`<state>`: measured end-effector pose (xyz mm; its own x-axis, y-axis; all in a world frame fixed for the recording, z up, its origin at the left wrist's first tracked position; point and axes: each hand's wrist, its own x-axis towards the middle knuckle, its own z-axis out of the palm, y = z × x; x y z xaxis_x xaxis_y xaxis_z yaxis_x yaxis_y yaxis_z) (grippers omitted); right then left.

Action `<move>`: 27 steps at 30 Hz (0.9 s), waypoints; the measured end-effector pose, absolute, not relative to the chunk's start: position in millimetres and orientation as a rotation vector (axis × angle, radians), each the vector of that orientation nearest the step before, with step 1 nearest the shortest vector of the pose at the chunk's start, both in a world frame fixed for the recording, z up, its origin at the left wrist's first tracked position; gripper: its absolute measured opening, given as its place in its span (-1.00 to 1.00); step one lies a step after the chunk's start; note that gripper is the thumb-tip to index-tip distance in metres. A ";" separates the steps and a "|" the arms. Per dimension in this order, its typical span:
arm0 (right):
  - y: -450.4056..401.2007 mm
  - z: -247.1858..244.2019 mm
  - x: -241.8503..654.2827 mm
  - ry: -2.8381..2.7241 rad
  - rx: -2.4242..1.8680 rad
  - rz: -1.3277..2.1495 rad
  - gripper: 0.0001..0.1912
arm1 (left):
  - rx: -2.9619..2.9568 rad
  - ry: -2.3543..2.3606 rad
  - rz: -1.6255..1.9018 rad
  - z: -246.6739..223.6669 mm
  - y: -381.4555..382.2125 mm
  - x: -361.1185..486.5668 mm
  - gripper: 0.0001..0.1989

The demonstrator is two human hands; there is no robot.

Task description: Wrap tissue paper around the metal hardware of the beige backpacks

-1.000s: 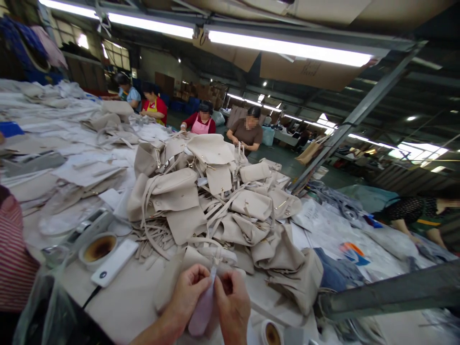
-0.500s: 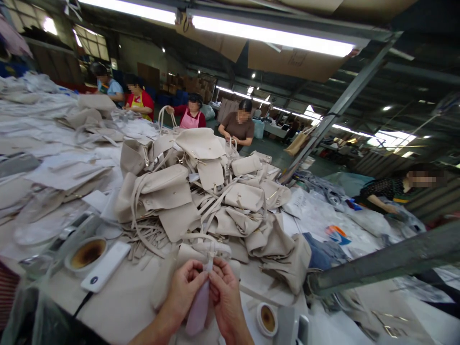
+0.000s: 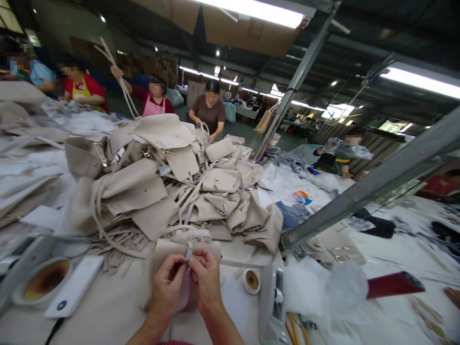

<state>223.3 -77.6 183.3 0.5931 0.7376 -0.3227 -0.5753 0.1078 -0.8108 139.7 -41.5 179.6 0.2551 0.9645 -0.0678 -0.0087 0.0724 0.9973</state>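
The left hand [image 3: 166,283] and right hand [image 3: 207,279] are pinching a narrow pale strip [image 3: 189,250], which could slip if either fingertip grip loosens.

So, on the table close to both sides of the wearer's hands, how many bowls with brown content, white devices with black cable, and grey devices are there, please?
Bowls: 2 (left bowl, right bowl)
White device with black cable: 1
Grey devices: 2 (left grey device, cut by the frame; right grey device)
Total: 5
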 end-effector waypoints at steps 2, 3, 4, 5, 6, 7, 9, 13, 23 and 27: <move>-79.3 182.2 224.3 -0.201 -1.123 0.987 -0.68 | 1.332 1.032 1.008 177.3 -42.1 139.0 -0.83; -80.0 181.8 225.0 -0.219 -1.141 1.000 -0.69 | 1.378 1.022 1.020 176.7 -42.1 138.5 -0.85; -80.4 181.6 225.6 -0.235 -1.158 1.011 -0.70 | 1.422 1.010 1.029 176.7 -41.7 137.8 -0.87; -80.5 181.5 226.3 -0.252 -1.172 1.018 -0.69 | 1.459 0.997 1.036 177.3 -41.0 137.3 -0.87; -80.3 181.4 226.9 -0.266 -1.179 1.019 -0.66 | 1.484 0.986 1.040 178.3 -40.1 136.8 -0.87; -79.9 181.6 227.5 -0.277 -1.178 1.017 -0.63 | 1.492 0.978 1.041 179.7 -39.1 136.3 -0.87; -78.1 182.4 228.3 -0.284 -1.153 1.003 -0.57 | 1.464 0.958 1.021 182.5 -37.4 135.3 -0.88; -72.7 186.1 228.1 -0.234 -1.081 0.971 -0.66 | 1.207 0.934 0.862 182.1 -35.4 131.2 -0.82; -63.7 173.4 223.7 -0.237 -1.176 0.873 -0.70 | 0.979 1.022 0.562 178.0 -15.8 135.9 -0.48; -75.9 174.6 228.7 -0.401 -1.339 0.816 -0.62 | 0.944 0.991 0.513 186.0 -15.3 138.8 -0.54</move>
<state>228.7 -75.9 174.6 0.6696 0.7182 -0.1894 -0.2884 0.0164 -0.9574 138.8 -15.3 186.0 0.4807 0.7393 -0.4716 0.0412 0.5182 0.8543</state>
